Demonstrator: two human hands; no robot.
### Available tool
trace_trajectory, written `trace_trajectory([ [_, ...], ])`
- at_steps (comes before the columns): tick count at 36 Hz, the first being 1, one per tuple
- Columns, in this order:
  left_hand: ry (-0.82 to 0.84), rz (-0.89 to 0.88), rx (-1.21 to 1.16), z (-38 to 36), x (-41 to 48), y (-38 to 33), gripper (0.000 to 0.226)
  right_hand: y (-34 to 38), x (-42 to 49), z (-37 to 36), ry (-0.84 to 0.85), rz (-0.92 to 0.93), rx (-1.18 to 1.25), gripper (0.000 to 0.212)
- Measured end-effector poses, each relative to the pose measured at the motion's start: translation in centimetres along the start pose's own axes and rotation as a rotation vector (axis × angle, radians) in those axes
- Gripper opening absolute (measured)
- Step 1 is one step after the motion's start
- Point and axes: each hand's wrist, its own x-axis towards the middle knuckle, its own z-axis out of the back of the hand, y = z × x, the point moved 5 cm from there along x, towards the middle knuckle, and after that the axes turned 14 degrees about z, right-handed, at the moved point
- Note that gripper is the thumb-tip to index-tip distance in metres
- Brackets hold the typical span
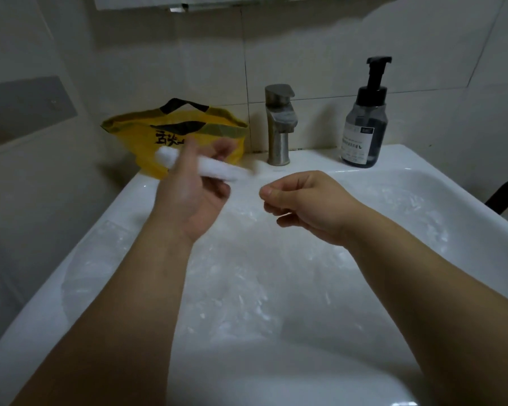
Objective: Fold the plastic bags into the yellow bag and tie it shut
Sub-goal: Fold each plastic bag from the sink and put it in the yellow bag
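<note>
Folded plastic bag [217, 169], a white roll blurred in the frame, is held across its middle by the left hand [188, 197], fingers curled round it, just in front of the yellow bag [147, 136]. Film this thin is judged nearly weightless, soft and slippery; the roll will likely spring open unless gripped at its centre. Yellow bag stands at the far left of the sink [320, 158] ledge against the wall, mouth open upward, black handles on top; best taken by the rim or handles, the latter serving for the knot. Right hand [302, 203], apart to the right, is loosely curled, with nothing visible in it. Loose plastic bags [247, 273], clear and crumpled, lie nearer in the basin. Faucet [279, 124] and soap bottle [364, 127] stand at the far right.
</note>
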Motion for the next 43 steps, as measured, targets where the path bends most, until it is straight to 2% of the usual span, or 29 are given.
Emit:
trace_trajectory([
  [3,-0.071,-0.027,0.116,0.6,-0.6,0.2,0.047,0.0,-0.3,0.1,-0.004,-0.025,0.058,0.012],
  [6,-0.016,-0.015,0.249,-0.8,-1.4,1.3,0.052,0.3,-0.7,-0.8,0.097,-0.083,0.174,0.046],
  [7,0.015,-0.011,0.276,-1.4,-1.5,1.6,0.052,0.5,-0.8,-1.0,0.128,-0.079,0.160,0.048],
  [11,0.082,0.019,0.292,-2.0,-2.2,1.5,0.054,2.0,-1.2,-1.4,0.110,0.015,0.112,0.019],
  [16,0.108,0.032,0.287,-2.0,-3.0,0.4,0.054,3.8,-1.0,-2.2,0.134,0.053,0.054,0.016],
  [21,-0.142,-0.063,0.254,-0.1,-3.2,-1.8,0.032,5.0,-0.3,-2.4,0.142,0.085,-0.101,0.014],
  [24,-0.222,-0.100,0.216,1.0,-2.8,-2.8,0.027,5.3,0.2,-2.9,0.155,0.086,-0.138,0.015],
  [27,-0.314,-0.139,0.143,1.8,-2.1,-3.9,0.031,6.1,1.1,-3.4,0.169,0.108,-0.156,0.016],
  [33,-0.494,-0.258,0.229,2.3,-0.9,-6.0,0.039,7.3,3.3,-3.8,0.202,0.172,-0.234,0.018],
  [39,-0.518,-0.208,0.274,3.3,1.9,-8.3,0.055,7.6,7.8,-3.9,0.121,0.229,-0.304,0.013],
  [43,-0.600,-0.296,0.357,4.2,3.8,-10.4,0.051,8.1,11.0,-4.8,0.169,0.234,-0.291,0.014],
])
